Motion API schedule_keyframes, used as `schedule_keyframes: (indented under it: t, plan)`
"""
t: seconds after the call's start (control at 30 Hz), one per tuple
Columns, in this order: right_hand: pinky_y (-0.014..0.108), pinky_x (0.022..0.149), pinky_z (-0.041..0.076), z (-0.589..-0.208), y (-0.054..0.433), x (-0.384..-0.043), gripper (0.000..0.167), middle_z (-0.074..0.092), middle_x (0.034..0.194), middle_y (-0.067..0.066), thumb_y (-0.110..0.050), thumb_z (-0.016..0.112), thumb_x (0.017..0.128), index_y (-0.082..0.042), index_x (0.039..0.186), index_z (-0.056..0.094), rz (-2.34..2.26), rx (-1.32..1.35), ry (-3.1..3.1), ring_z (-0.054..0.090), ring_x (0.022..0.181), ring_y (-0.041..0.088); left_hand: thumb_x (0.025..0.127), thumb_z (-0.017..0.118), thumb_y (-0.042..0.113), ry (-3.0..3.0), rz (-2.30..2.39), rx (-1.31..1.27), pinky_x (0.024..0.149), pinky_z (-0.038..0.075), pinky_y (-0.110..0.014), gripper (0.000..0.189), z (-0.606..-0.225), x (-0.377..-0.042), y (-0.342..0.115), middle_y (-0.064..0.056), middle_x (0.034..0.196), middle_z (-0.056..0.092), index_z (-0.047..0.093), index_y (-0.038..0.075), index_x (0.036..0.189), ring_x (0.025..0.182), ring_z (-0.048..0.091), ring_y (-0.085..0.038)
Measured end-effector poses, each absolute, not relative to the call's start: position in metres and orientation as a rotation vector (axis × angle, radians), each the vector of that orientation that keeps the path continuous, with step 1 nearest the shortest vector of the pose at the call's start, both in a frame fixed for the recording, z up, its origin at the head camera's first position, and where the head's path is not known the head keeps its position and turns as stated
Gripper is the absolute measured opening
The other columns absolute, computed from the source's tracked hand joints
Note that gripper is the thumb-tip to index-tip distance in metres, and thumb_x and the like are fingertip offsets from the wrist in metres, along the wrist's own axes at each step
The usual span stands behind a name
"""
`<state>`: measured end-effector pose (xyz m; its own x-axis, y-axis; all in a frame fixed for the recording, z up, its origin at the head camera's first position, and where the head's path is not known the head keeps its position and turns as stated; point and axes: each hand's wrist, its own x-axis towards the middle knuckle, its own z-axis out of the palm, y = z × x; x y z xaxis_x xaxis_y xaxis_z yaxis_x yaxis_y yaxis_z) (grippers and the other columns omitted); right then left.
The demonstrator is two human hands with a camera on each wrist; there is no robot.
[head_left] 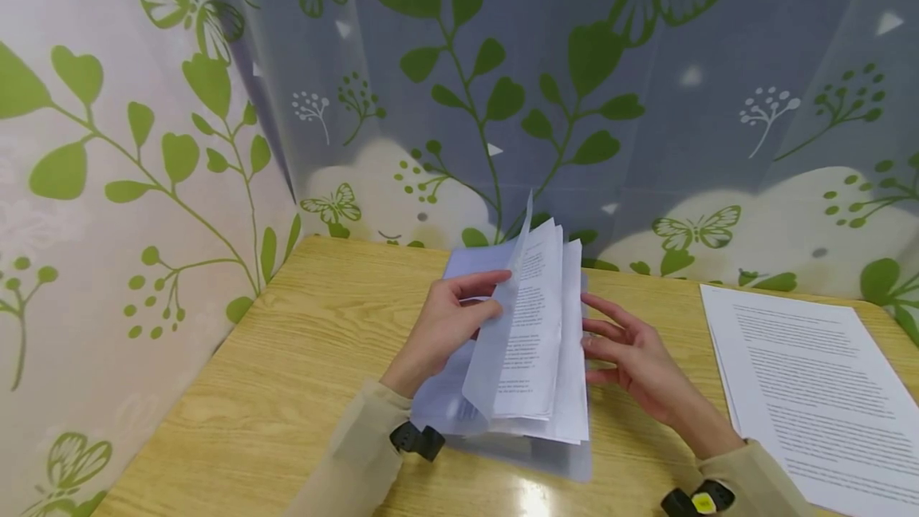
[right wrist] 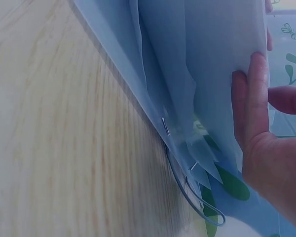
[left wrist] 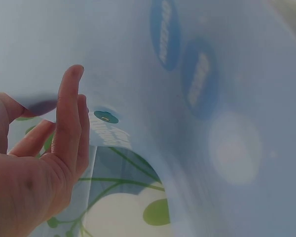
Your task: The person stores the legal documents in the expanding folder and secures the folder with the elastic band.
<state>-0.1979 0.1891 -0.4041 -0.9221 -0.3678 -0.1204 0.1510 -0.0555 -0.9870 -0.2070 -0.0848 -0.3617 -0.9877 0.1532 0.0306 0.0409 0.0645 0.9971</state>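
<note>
A translucent plastic document folder (head_left: 518, 453) lies on the table with its cover raised in the middle. My left hand (head_left: 454, 317) pinches the edge of that cover (head_left: 495, 357) between thumb and fingers. In the left wrist view a round snap button (left wrist: 106, 117) and blue oval labels show on the plastic. Printed sheets (head_left: 534, 325) stand tilted inside the folder, fanned apart. Against their right edge my right hand (head_left: 642, 365) rests its extended fingers. The right wrist view shows those fingers (right wrist: 258, 94) along the outer sheet, and a thin cord loop (right wrist: 207, 217) at the folder's edge.
A stack of printed pages (head_left: 811, 389) lies to the right on the wooden table (head_left: 237, 413). Curtains (head_left: 345, 102) with green leaves and butterflies hang along the back and left edges. Black straps with cameras (head_left: 416, 441) sit on both wrists.
</note>
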Motion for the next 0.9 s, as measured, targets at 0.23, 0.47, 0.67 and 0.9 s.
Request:
schedule_keyframes:
  t: [0.23,0.47,0.67,0.9]
  plan:
    - [0.031,0.076,0.062,-0.404,0.185,-0.198,0.071,0.068,0.123,-0.012,-0.012,0.062,0.101,-0.015,0.162,0.026,-2.032,-0.220,1.875,0.074,0.101,0.013,0.084,0.062,0.001,2.227,2.086,0.200,0.050,0.037,-0.022,0.047,-0.362,-0.206,-0.085,-0.011,0.116,0.067,0.074,0.015,0.127,0.066,0.058,-0.007]
    - [0.030,0.076,0.062,-0.404,0.181,-0.199,0.071,0.068,0.123,-0.012,-0.011,0.062,0.101,-0.015,0.162,0.027,-2.033,-0.214,1.866,0.074,0.100,0.013,0.085,0.063,0.001,2.229,2.090,0.195,0.050,0.037,-0.022,0.046,-0.362,-0.207,-0.086,-0.011,0.116,0.067,0.074,0.015,0.127,0.064,0.056,-0.006]
    - [0.031,0.078,0.062,-0.404,0.179,-0.199,0.071,0.066,0.123,-0.011,-0.013,0.064,0.100,-0.014,0.162,0.028,-1.995,-0.203,1.922,0.074,0.098,0.013,0.085,0.064,0.003,2.227,2.087,0.195,0.050,0.037,-0.022,0.045,-0.362,-0.207,-0.087,-0.011,0.118,0.067,0.074,0.015,0.128,0.063,0.056,-0.007]
    - [0.032,0.079,0.062,-0.405,0.175,-0.201,0.071,0.063,0.126,-0.007,-0.012,0.065,0.099,-0.012,0.160,0.031,-1.989,-0.207,1.938,0.072,0.101,0.012,0.085,0.063,0.002,2.223,2.100,0.192,0.051,0.039,-0.023,0.046,-0.361,-0.206,-0.087,-0.011,0.115,0.067,0.074,0.015,0.128,0.071,0.061,-0.007]
